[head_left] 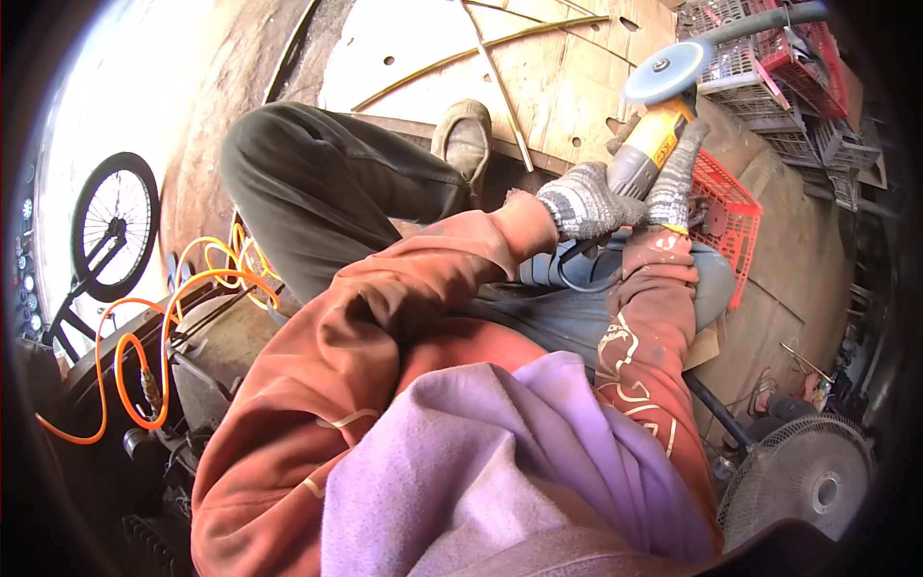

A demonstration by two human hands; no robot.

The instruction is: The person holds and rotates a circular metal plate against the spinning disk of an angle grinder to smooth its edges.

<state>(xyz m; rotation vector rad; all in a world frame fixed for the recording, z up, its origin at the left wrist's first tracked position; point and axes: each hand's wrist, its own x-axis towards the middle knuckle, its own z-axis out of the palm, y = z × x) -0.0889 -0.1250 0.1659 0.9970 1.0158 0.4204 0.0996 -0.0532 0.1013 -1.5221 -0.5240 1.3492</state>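
A yellow and grey angle grinder [657, 141] is held up in front of me, to the right. Its pale round disc [665, 73] is at the far end. My left hand [588, 202], in a grey and white knit glove, grips the rear of the body. My right hand [679, 183], gloved alike, is wrapped round the grinder's right side, with fingers partly hidden behind it. A dark curved bar [769, 19] meets the disc's right edge in view; whether they touch I cannot tell. A dark cord [577, 279] loops below my hands.
Red [731, 216] and grey crates [721, 62] stand at the right. Thin strips [481, 48] lie on the cardboard sheet [538, 87] ahead. An orange hose [120, 365] coils at left near a spoked wheel [115, 226]. A fan [817, 486] stands at lower right.
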